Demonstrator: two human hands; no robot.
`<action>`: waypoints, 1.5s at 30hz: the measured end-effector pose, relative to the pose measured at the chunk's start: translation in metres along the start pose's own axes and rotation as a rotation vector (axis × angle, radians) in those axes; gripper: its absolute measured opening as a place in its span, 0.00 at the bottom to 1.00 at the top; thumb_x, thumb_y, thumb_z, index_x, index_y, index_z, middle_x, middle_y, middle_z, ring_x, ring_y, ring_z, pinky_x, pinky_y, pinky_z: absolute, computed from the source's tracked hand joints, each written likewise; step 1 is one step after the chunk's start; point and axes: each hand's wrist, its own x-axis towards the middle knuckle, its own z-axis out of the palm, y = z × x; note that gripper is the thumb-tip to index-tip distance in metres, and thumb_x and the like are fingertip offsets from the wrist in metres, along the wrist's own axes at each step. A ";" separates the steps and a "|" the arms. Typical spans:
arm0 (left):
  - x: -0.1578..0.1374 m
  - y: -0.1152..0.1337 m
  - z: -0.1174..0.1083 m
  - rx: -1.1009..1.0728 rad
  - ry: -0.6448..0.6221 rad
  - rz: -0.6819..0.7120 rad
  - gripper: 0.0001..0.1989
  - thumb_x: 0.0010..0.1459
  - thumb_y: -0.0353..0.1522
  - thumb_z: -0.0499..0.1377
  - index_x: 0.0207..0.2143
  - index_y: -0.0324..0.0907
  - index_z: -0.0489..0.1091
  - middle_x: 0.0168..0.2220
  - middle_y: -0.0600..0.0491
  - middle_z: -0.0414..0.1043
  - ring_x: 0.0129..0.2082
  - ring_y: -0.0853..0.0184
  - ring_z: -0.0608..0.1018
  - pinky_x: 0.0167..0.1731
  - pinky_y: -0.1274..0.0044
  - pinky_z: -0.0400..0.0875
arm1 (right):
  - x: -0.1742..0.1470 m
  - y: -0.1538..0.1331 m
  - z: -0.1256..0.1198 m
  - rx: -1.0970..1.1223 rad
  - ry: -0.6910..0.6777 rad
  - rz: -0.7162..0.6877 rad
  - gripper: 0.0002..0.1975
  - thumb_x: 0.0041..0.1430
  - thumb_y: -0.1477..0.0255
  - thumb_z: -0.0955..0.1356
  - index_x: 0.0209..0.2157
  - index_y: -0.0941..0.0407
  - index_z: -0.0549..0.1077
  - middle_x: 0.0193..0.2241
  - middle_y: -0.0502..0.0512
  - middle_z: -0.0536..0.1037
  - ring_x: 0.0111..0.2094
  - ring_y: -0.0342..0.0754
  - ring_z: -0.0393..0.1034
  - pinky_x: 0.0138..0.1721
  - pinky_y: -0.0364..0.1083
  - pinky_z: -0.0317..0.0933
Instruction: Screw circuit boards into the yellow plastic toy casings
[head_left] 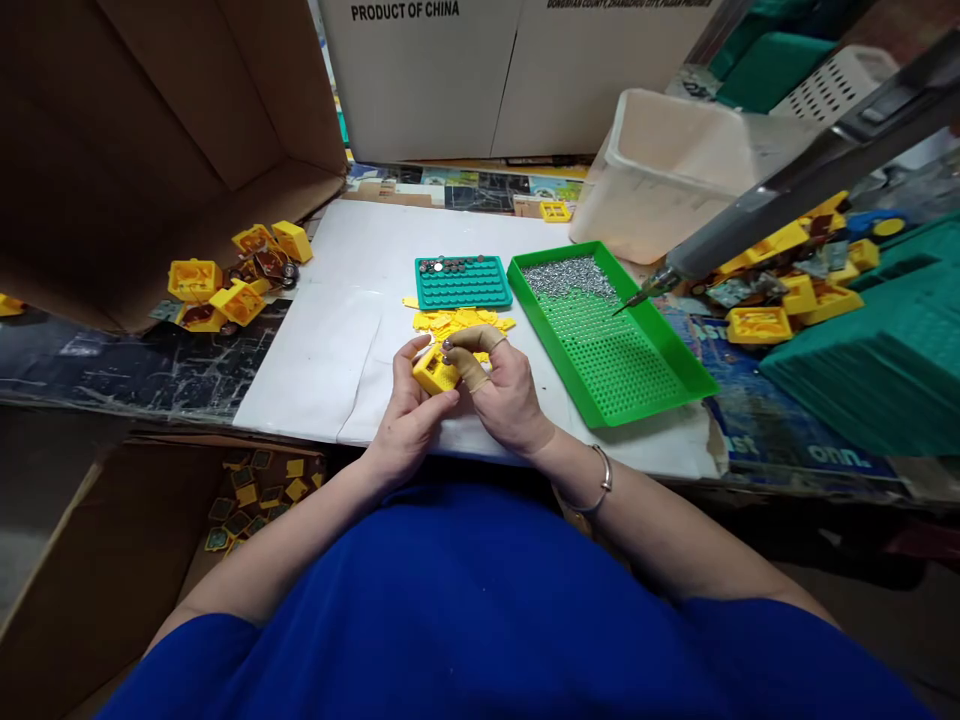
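Note:
My left hand [405, 418] is closed around a small yellow plastic casing [430, 374], its open side facing up and to the right. Over that casing, the thumb and index finger of my right hand [514, 392], both wearing tan finger cots, pinch tiny shiny round pieces that look like button cells [448, 346]. Just beyond my hands lies a pile of flat yellow plastic pieces [450, 321]. Behind the pile sits a teal ridged tray [469, 291], with several button cells in its upper rows.
A green tray [553, 348] of small screws [574, 275] is at right, under a hanging screwdriver [720, 225]. Wired yellow casings [238, 300] lie left, more [759, 325] right beside stacked teal trays [870, 350]. A translucent bin [660, 160] and cardboard boxes [442, 85] stand behind.

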 end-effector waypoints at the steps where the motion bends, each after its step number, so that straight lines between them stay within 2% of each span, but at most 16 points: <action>1: 0.000 0.000 0.000 -0.003 0.001 0.000 0.35 0.52 0.28 0.66 0.57 0.50 0.53 0.54 0.52 0.67 0.51 0.67 0.72 0.56 0.73 0.63 | 0.000 0.000 -0.001 -0.010 0.014 -0.026 0.04 0.66 0.68 0.67 0.38 0.54 0.72 0.35 0.53 0.79 0.37 0.47 0.71 0.42 0.48 0.65; 5: 0.000 -0.001 0.000 0.006 -0.013 -0.017 0.35 0.52 0.29 0.66 0.58 0.50 0.52 0.55 0.51 0.67 0.53 0.64 0.72 0.57 0.70 0.64 | 0.000 -0.001 -0.002 -0.070 0.010 -0.130 0.02 0.65 0.71 0.67 0.38 0.54 0.72 0.34 0.53 0.79 0.36 0.47 0.71 0.41 0.47 0.66; 9: -0.001 0.000 0.000 0.013 -0.013 -0.010 0.35 0.51 0.30 0.67 0.58 0.49 0.53 0.56 0.51 0.67 0.54 0.64 0.72 0.57 0.71 0.64 | 0.000 0.000 -0.001 -0.096 0.010 -0.156 0.02 0.66 0.71 0.67 0.38 0.54 0.72 0.34 0.53 0.79 0.36 0.48 0.70 0.42 0.48 0.65; 12: -0.002 0.010 0.002 -0.026 0.021 -0.061 0.34 0.51 0.28 0.67 0.57 0.49 0.55 0.52 0.53 0.70 0.50 0.67 0.74 0.55 0.72 0.65 | 0.001 -0.002 -0.003 -0.040 0.024 -0.075 0.04 0.65 0.69 0.67 0.38 0.54 0.72 0.34 0.53 0.79 0.37 0.48 0.71 0.43 0.49 0.66; 17: -0.007 0.027 0.004 -0.072 0.073 -0.291 0.25 0.51 0.26 0.66 0.50 0.45 0.62 0.45 0.54 0.73 0.44 0.68 0.77 0.56 0.71 0.65 | -0.002 -0.012 -0.006 0.162 0.013 0.121 0.05 0.65 0.66 0.67 0.39 0.53 0.72 0.37 0.52 0.79 0.39 0.46 0.73 0.44 0.47 0.67; 21: -0.010 0.025 0.000 -0.060 0.062 -0.292 0.28 0.49 0.26 0.67 0.51 0.47 0.63 0.44 0.55 0.74 0.46 0.67 0.76 0.54 0.72 0.64 | -0.013 -0.013 -0.002 0.168 -0.110 0.223 0.07 0.63 0.65 0.67 0.36 0.53 0.72 0.36 0.52 0.79 0.39 0.47 0.73 0.44 0.48 0.67; 24: -0.011 0.022 -0.001 -0.044 0.061 -0.274 0.28 0.49 0.27 0.68 0.51 0.47 0.63 0.44 0.56 0.73 0.45 0.68 0.74 0.52 0.74 0.65 | -0.017 -0.010 0.000 0.239 -0.080 0.289 0.09 0.63 0.63 0.67 0.37 0.54 0.72 0.35 0.52 0.79 0.38 0.46 0.73 0.43 0.47 0.67; 30: -0.011 0.027 0.001 -0.008 0.047 -0.306 0.28 0.51 0.29 0.67 0.52 0.46 0.60 0.43 0.55 0.73 0.43 0.69 0.75 0.51 0.73 0.66 | -0.017 -0.010 -0.001 0.330 0.004 0.309 0.13 0.62 0.58 0.69 0.39 0.53 0.72 0.36 0.51 0.78 0.38 0.45 0.73 0.44 0.47 0.67; 35: -0.012 0.028 0.001 0.025 0.005 -0.344 0.28 0.50 0.29 0.68 0.52 0.45 0.61 0.43 0.55 0.72 0.44 0.69 0.74 0.48 0.77 0.66 | -0.026 -0.011 0.001 0.353 -0.061 0.360 0.14 0.62 0.58 0.69 0.38 0.54 0.72 0.35 0.50 0.78 0.37 0.44 0.72 0.41 0.46 0.67; 39: -0.012 0.028 0.002 0.009 0.017 -0.339 0.27 0.51 0.28 0.68 0.51 0.46 0.62 0.42 0.56 0.73 0.42 0.70 0.75 0.47 0.77 0.68 | -0.025 -0.010 0.003 0.454 -0.010 0.427 0.16 0.60 0.55 0.69 0.38 0.54 0.71 0.33 0.50 0.76 0.35 0.44 0.72 0.39 0.45 0.68; 45: -0.010 0.030 0.002 0.069 -0.013 -0.377 0.24 0.54 0.30 0.66 0.51 0.46 0.62 0.42 0.55 0.73 0.41 0.69 0.77 0.47 0.75 0.69 | -0.021 -0.012 -0.002 0.422 0.070 0.363 0.17 0.60 0.53 0.69 0.38 0.52 0.70 0.35 0.51 0.76 0.37 0.44 0.72 0.41 0.46 0.69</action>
